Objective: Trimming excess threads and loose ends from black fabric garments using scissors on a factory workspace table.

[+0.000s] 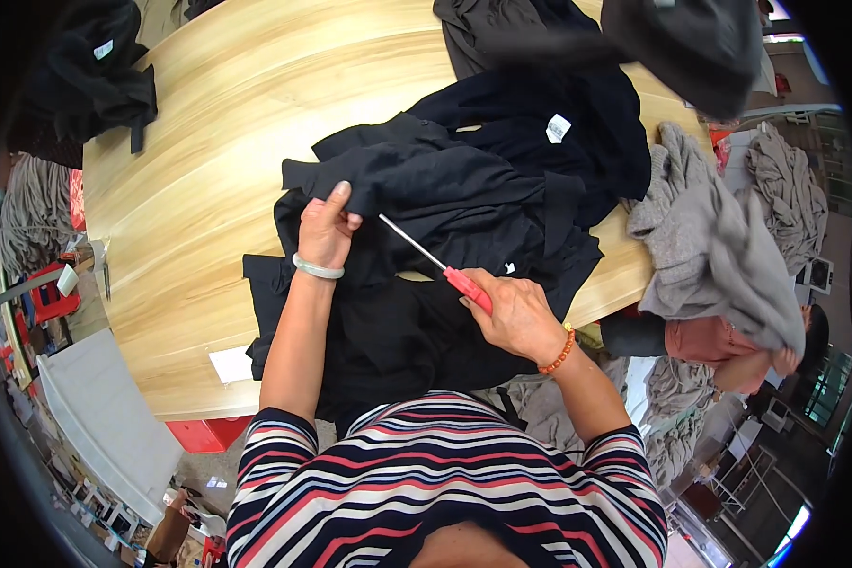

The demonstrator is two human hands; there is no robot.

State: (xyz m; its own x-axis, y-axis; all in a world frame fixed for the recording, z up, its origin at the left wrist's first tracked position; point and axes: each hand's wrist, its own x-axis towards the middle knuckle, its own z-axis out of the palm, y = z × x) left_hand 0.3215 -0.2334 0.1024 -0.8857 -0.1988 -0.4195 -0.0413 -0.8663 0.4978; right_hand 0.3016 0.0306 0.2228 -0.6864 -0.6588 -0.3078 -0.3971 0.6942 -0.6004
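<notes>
A black garment [445, 180] lies bunched on the table in front of me, its folds running toward the right. My left hand [328, 227] is closed on an edge of it, thumb uppermost; a pale bangle circles that wrist. In my right hand [516, 317] is a red-handled screwdriver [469, 289], gripped by the handle. Its thin metal shaft slants up and left over the cloth, and the tip ends just right of my left fingers. The tip's shape is too small to make out. More black cloth [379, 331] hangs over the near edge against me.
The wooden table [189, 189] spreads to the left, with a white paper [232, 364] at its near edge. Dark garments [90, 85] lie at the far left. To the right, a person [729, 350] handles a grey knit garment [701, 237]. A blurred dark garment [682, 47] is at the far right.
</notes>
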